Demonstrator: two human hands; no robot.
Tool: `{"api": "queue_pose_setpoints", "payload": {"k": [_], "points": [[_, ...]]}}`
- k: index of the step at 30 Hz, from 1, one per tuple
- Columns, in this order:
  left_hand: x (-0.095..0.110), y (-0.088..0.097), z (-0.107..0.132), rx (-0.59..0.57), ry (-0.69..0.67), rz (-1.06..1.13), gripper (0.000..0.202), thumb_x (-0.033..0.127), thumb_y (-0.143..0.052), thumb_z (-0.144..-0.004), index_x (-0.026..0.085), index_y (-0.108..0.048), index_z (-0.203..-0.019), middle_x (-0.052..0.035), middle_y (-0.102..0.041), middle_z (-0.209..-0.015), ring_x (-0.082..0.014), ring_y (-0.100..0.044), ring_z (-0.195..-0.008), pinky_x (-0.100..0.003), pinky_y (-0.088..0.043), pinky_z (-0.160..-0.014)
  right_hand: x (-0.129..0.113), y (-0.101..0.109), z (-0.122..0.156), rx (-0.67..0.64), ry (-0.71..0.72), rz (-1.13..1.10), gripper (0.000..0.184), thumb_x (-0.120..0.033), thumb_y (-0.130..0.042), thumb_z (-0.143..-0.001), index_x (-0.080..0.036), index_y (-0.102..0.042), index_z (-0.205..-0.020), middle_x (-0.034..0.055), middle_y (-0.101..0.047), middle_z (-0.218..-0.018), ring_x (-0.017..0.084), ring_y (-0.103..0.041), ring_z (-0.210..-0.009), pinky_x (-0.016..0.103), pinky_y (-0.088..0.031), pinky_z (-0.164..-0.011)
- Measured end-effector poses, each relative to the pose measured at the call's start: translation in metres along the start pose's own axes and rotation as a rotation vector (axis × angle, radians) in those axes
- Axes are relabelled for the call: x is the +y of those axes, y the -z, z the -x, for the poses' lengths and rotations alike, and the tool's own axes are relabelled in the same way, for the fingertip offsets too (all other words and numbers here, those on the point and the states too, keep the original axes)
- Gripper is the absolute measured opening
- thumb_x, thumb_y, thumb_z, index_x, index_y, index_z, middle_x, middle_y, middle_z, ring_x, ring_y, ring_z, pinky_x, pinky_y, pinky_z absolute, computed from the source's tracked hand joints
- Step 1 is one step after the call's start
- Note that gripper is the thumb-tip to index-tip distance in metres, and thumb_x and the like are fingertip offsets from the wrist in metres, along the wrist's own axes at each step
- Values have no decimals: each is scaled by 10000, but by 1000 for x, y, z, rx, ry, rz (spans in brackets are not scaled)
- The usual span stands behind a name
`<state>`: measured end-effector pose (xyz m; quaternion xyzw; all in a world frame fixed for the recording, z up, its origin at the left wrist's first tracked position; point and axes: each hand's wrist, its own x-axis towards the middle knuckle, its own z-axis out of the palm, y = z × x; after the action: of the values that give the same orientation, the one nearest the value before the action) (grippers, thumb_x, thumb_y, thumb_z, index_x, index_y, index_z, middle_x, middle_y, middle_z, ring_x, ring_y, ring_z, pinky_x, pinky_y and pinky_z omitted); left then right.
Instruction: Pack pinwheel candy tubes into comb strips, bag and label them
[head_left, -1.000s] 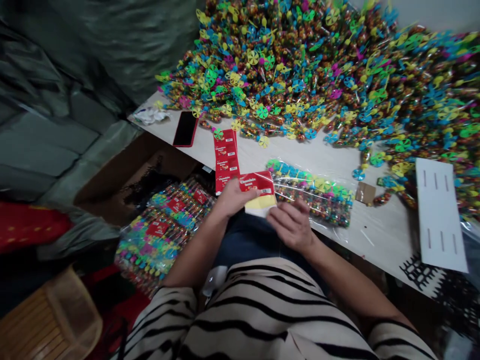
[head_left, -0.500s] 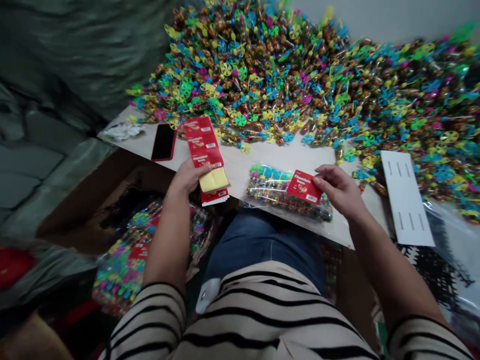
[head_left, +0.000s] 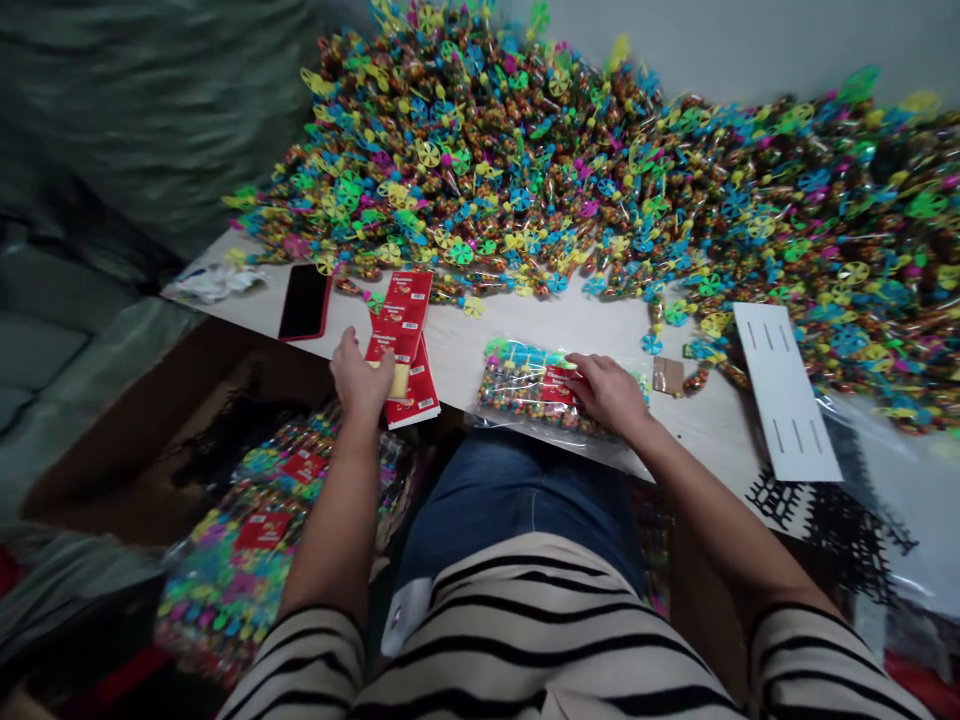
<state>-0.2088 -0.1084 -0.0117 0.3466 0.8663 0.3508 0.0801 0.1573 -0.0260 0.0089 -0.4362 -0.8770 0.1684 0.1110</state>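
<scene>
since the last look, my right hand (head_left: 607, 392) has slid onto the red label (head_left: 557, 386) on the clear candy bag (head_left: 510, 392), pressing open and flat; my left hand (head_left: 361, 375) grips the red label strip (head_left: 401, 318).

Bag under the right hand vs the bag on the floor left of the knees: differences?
The clear bag on the table lies on the pale table top under the right hand; the floor bag lies lower, below the table edge. The clear bag on the table looks smaller than the floor bag. The hand partly covers the table bag's red label; the floor bag's red labels show uncovered. Both hold colourful pinwheel candy packs.
</scene>
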Motion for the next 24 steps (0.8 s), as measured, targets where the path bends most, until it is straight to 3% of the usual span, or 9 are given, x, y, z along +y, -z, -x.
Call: {"api": "queue_pose_setpoints", "payload": {"k": [3,7,10,12,15,17,19,22,24], "points": [[18,-4,16,22,-191,-134,655,275,-629,-742,132,-471,-1361,-183,-465,-1389,-356,-380,-1307,-527,-279,-1118,-8,2,5,53,-11,161,373,-330,-465,-965,-152,-548,-1282,172,-542,-1303,324,-517,-1141,444,-431,-898],[30,-16,27,-167,-204,-233,542,344,-609,-777,164,-563,-1286,-188,-369,-1480,-439,-327,-1312,-657,-276,-1045,-17,-5,14,-35,139,206,531,-443,-419,-985,-144,-419,-1424,157,-346,-1495,336,-299,-1369,504,-306,-1037],[25,-21,25,-197,-195,-256,425,379,-618,-782,165,-650,-1147,-198,-445,-1422,-463,-323,-1310,-718,-224,-1031,-15,-2,12,-150,170,150,536,-481,-380,-998,-167,-417,-1431,129,-379,-1483,318,-306,-1373,503,-279,-1062],[25,-24,27,-152,-296,-172,390,398,-606,-799,163,-666,-1104,-186,-515,-1353,-416,-374,-1299,-660,-240,-1072,-9,6,4,-99,106,78,495,-449,-354,-1017,-177,-423,-1425,113,-425,-1455,275,-346,-1354,452,-307,-1055],[35,-34,40,-285,-409,69,517,450,-566,-831,161,-570,-1259,-159,-595,-1246,-298,-560,-1125,-496,-423,-1010,6,20,-13,-61,-83,62,515,-441,-427,-1004,-121,-440,-1406,166,-511,-1363,291,-431,-1275,448,-338,-1019],[45,-45,55,-516,-454,135,753,494,-652,-761,169,-422,-1401,-150,-596,-1254,-266,-614,-1027,-435,-496,-925,15,24,-21,-170,-157,67,522,-485,-487,-974,-88,-543,-1309,195,-589,-1243,333,-501,-1171,491,-344,-982],[52,-56,70,-660,-554,116,985,497,-766,-641,173,-325,-1461,-156,-563,-1306,-288,-601,-1080,-429,-494,-937,22,26,-21,-270,-187,33,501,-539,-544,-930,-92,-660,-1125,174,-660,-1077,316,-569,-1021,462,-384,-916],[61,-70,87,-687,-739,104,980,473,-787,-632,182,-345,-1456,-154,-530,-1347,-319,-529,-1213,-443,-439,-1022,32,35,5,-356,-217,-198,420,-538,-647,-859,-123,-707,-880,77,-670,-777,213,-574,-745,313,-424,-719],[72,-79,99,-713,-867,132,928,467,-768,-671,190,-351,-1452,-156,-507,-1374,-320,-501,-1250,-451,-416,-1049,38,49,43,-337,-220,-411,348,-475,-669,-855,-129,-686,-824,18,-608,-658,159,-512,-639,258,-376,-616]]}}
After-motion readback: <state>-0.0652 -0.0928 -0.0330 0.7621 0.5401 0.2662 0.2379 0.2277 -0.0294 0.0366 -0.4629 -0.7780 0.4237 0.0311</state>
